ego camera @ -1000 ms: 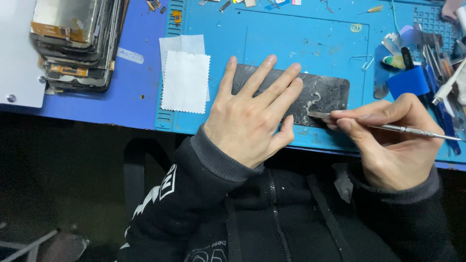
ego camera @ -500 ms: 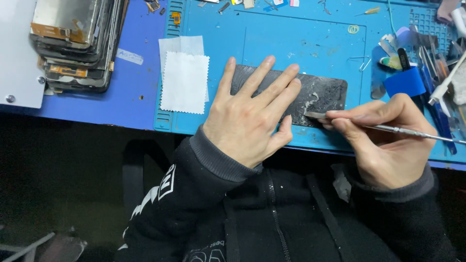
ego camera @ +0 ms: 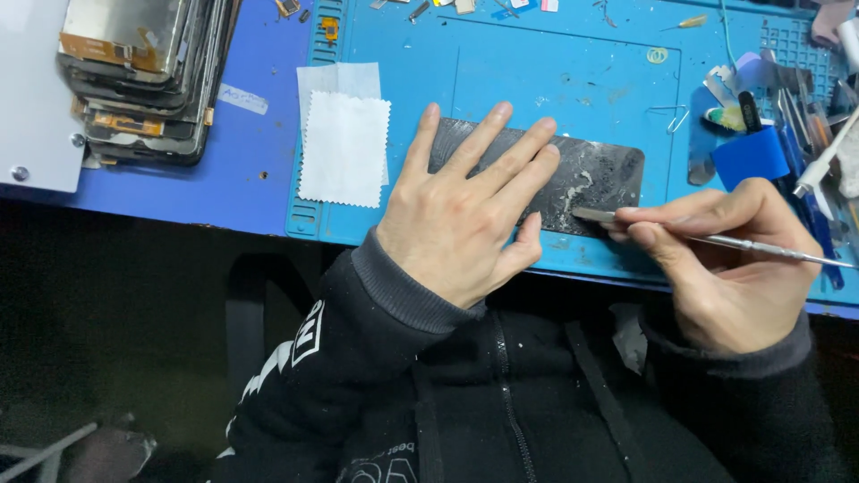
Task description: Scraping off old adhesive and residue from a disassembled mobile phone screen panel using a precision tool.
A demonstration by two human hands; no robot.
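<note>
Both hands — the left hand [ego camera: 461, 219] and the right hand [ego camera: 729, 268] — are bare, with no gloves or rings. The person wears a black zip-up hooded top (white lettering on the left sleeve) with ribbed grey cuffs and faint pale specks down the front.

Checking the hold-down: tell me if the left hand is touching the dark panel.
Touching. The head view shows the left hand flat, fingers spread on the dark panel.
</note>
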